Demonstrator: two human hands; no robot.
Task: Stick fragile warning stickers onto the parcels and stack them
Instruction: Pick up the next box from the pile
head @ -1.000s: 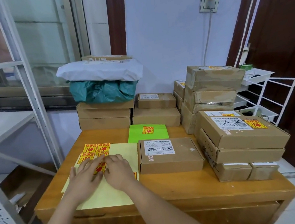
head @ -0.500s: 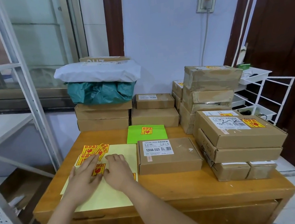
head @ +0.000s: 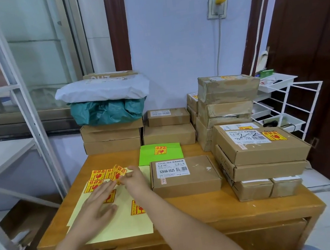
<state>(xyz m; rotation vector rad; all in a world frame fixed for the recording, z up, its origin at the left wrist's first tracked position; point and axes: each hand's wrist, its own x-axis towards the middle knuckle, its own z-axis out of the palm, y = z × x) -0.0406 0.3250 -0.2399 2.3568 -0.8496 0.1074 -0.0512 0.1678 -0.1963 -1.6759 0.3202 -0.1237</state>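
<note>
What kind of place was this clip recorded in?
Probably a small parcel packing or dispatch room, not a full warehouse. Taped, labelled cardboard parcels are stacked on a wooden desk, a sheet of fragile stickers lies by the hands, and a metal shelving rack stands on the left.

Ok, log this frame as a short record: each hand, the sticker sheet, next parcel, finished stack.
right hand: pinches a peeled fragile sticker, lifted off the sheet
left hand: flat on the yellow backing sheet, holding it down
next parcel: beside the sheet, no fragile sticker visible
stickered stack: far right, top box already labelled
green sheet: one sticker
</note>
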